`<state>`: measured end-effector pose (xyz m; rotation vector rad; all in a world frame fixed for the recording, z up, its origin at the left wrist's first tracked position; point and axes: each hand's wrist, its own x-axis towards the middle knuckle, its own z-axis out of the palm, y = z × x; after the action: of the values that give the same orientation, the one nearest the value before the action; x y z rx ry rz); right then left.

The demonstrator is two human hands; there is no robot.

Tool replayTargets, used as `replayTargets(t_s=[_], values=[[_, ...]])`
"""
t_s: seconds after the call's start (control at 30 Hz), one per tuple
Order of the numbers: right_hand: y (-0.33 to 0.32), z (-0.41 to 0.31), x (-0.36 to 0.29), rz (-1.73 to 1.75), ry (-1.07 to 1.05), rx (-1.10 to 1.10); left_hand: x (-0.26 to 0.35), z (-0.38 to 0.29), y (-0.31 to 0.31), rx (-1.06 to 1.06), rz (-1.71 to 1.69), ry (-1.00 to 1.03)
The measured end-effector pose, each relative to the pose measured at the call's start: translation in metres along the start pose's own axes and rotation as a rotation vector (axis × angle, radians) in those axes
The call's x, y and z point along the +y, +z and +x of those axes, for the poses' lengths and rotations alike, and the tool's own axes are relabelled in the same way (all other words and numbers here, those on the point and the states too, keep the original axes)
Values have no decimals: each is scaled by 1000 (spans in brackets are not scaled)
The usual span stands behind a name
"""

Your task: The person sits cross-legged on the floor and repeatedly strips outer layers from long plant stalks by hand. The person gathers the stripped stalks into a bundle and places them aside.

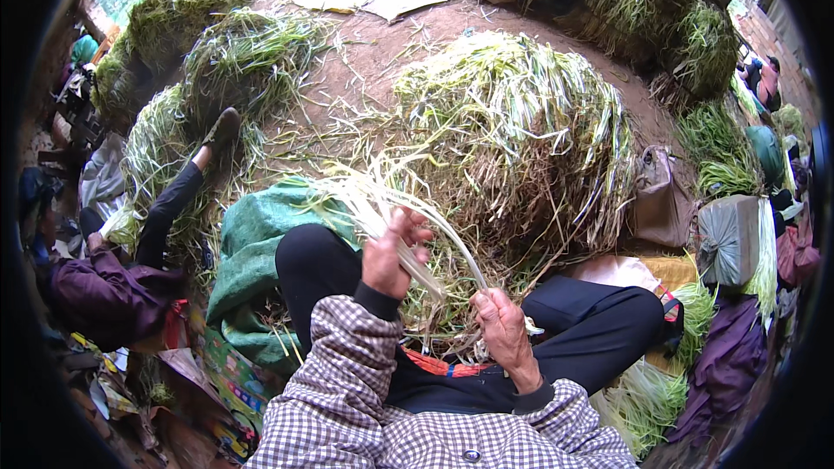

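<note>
My left hand (389, 262) is curled around a bunch of long pale stalks (365, 210), whose tops fan out away from me. My right hand (505, 329) pinches the lower end of a single whitish stalk (461, 249), which arcs up towards the bunch. Below the hands, loose stems and root scraps lie between my knees, beside a bundle of orange cord (433, 365) at my lap. Just ahead stands a big heap of green-white stalks (508, 88), with its brown roots (521, 189) facing me. A green woven cloth (251, 234) lies against my left knee.
At left sits another person in a purple top (114, 299), holding pale stalks. More plant heaps stand at upper left (254, 55) and upper right (632, 6). On my right are pale-green bunches (645, 397), a plastic-wrapped block (728, 241) and a brown bag (661, 202).
</note>
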<state>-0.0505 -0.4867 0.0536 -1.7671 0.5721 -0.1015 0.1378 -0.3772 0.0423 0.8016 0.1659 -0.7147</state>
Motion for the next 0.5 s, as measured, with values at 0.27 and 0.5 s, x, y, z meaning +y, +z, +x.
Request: replayTargets(t_s=[0.27, 0.5], values=[[-15, 57, 1, -85, -136, -277, -34, -2, 1, -204, -124, 24], [-82, 214, 35, -244, -260, 328, 35, -1, 23, 82, -80, 650]])
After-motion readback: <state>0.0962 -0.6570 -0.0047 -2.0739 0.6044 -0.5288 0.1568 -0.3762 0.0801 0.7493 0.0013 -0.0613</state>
